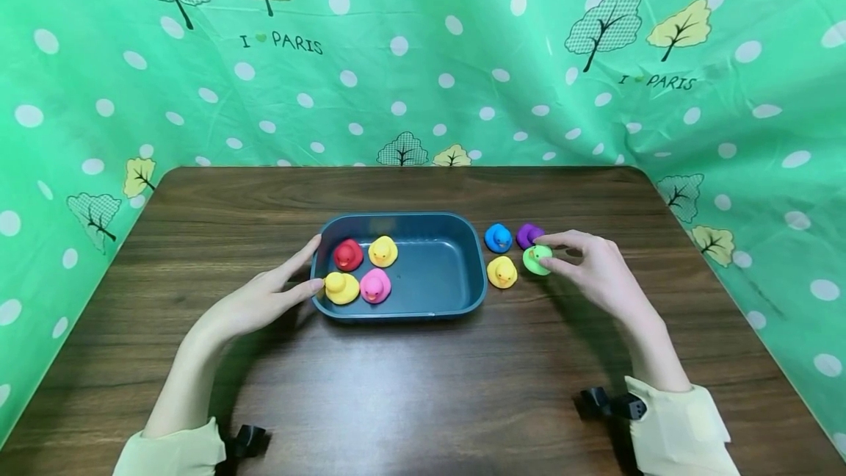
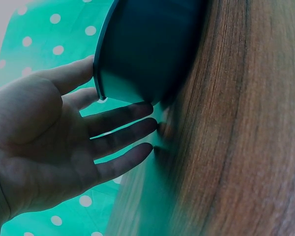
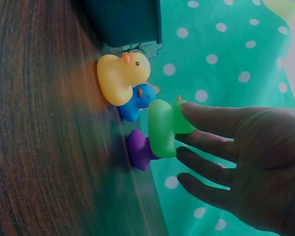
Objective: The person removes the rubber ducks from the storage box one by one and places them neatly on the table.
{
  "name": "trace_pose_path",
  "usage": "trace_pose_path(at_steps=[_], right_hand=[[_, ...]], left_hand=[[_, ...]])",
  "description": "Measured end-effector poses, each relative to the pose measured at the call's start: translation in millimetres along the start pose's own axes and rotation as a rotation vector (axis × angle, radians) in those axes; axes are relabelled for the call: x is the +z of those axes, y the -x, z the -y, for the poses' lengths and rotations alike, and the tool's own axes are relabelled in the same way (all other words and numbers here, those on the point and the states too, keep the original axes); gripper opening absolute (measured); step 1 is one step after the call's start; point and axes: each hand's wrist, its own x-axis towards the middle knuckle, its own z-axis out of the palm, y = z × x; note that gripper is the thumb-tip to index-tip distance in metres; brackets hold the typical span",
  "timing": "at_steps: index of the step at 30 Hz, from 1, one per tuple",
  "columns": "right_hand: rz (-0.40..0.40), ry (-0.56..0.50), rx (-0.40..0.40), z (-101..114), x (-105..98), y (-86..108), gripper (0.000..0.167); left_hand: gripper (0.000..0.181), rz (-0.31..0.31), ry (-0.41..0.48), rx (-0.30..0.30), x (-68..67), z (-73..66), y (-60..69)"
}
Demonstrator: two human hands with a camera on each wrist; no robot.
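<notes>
My right hand [image 1: 604, 274] pinches a green rubber duck [image 3: 161, 129] between thumb and fingers, at the right of the group of ducks. Whether its base touches the table I cannot tell. Close behind it sits a purple duck [image 1: 529, 234], partly covered by the hand's fingers. A blue duck [image 1: 498, 239] and a yellow duck [image 1: 502, 272] stand between these and a dark blue plastic tub [image 1: 423, 312]. At the tub's left end, my left hand [image 1: 264, 296] touches the rim with its thumb and index finger; the remaining fingers extend fairly straight along the outside [image 2: 71, 128].
Inside the tub's left half are a red duck [image 1: 348, 255], a pink duck [image 1: 375, 286] and two yellow ducks, one at the back [image 1: 382, 251] and one in front [image 1: 341, 288]. The brown wooden table [image 1: 410, 388] meets a green dotted cloth [image 1: 423, 57] at its back edge.
</notes>
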Motion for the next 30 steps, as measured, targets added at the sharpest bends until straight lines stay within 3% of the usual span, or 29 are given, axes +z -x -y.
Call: trace_pose_path(at_steps=[12,30], right_hand=[[0.078,0.034,0.040,-7.3,4.6,-1.7,0.029],[0.127,0.054,0.068,-11.5,10.9,-4.3,0.028]], left_hand=[[0.074,-0.005,-0.022,0.000,1.0,1.0,-1.3],[0.074,-0.006,-0.025,0.014,0.4,0.7,-1.2]])
